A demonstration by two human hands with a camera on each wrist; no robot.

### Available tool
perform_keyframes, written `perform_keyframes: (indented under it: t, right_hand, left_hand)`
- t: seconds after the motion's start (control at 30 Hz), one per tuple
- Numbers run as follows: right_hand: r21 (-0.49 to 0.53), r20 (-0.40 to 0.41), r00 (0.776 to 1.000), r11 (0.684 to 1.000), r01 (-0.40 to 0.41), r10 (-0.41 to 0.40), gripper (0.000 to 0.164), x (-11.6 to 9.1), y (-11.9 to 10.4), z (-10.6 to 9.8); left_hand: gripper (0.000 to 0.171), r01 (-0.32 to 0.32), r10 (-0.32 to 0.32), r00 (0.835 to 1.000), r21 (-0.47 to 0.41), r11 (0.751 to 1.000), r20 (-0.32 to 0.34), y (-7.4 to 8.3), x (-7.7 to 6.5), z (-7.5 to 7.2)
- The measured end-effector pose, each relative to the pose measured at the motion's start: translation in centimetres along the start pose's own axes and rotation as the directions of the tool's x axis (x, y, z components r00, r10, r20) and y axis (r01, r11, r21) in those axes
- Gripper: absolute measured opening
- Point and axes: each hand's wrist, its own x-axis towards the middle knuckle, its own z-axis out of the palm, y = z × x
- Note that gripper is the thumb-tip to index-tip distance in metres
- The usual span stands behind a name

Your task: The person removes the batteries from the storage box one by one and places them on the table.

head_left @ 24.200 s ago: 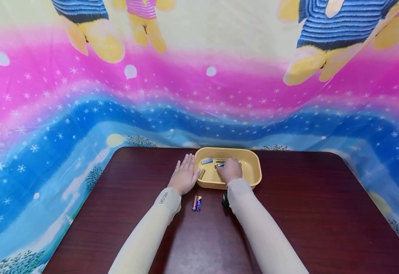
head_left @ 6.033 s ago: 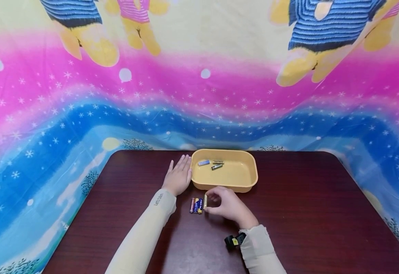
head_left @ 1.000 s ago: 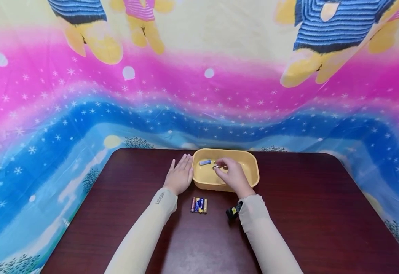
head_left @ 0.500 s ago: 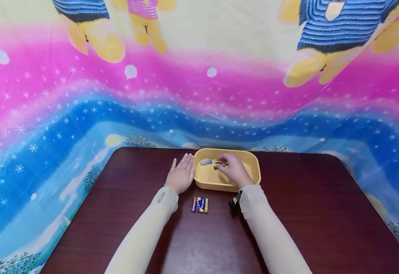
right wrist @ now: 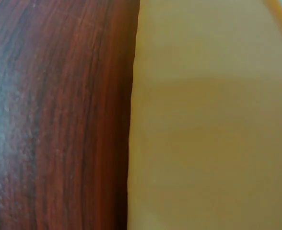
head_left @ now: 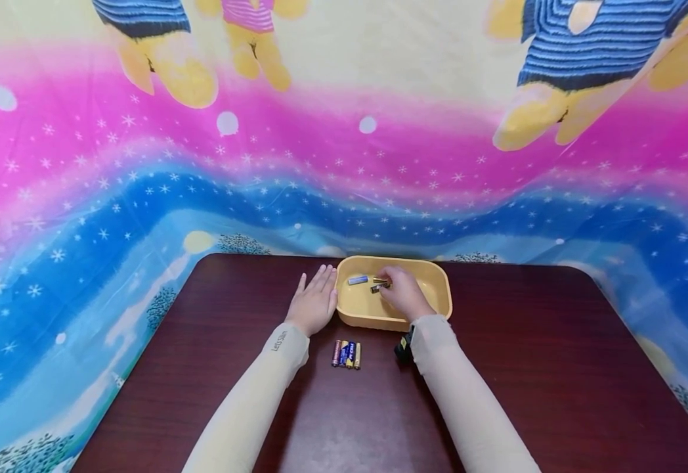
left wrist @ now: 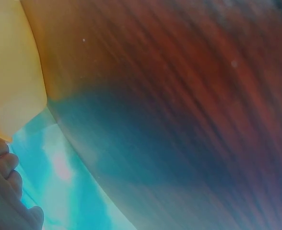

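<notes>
My left hand [head_left: 313, 303] lies with straight fingers along the left side of a yellow plastic bin [head_left: 373, 320]. In the left wrist view its fingertips [left wrist: 6, 163] are right at the bin's rim. My right hand [head_left: 404, 292] reaches inside, thumb and fingers curled at a dark battery [head_left: 375, 289], with a gold battery [head_left: 379, 280] just behind it; the fingers partly hide both. A light blue battery [head_left: 358, 280] lies farther left in the bin. In front, several batteries [head_left: 346, 355], red, blue and gold, lie side by side on the table.
The dark red wood table [head_left: 533, 368] ends behind the bin at a colourful printed cloth [head_left: 297, 190]. A small black device [head_left: 403, 349] sits under my right wrist. The bin's outer wall [right wrist: 208, 120] fills much of the right wrist view.
Over the last second my right hand shifts slightly within the bin, its fingers parting and then closing in at the batteries. A gold battery has joined the row's right end since six seconds ago.
</notes>
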Motion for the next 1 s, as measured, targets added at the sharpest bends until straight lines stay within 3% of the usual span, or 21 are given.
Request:
perform_keyframes:
  t: [0.27,0.77,1.0]
  right_hand:
    - [-0.017,0.034,0.999,0.999,-0.036,0.036,0.042,0.29,0.47,0.37]
    - [-0.092,0.079,0.997,0.996,-0.008,0.015,0.044,0.63,0.73,0.68]
    - [-0.121,0.088,0.996,0.993,-0.012,0.023,0.036,0.51,0.22,0.61]
  left_hand:
    - [0.055,-0.001,0.001,1.000,-0.015,1.000,-0.015,-0.07,-0.09,0.22]
    - [0.056,-0.002,0.002,1.000,-0.009,1.000,-0.011,-0.07,-0.06,0.25]
    - [0.055,0.002,-0.002,1.000,-0.013,1.000,-0.016,-0.14,0.04,0.31]
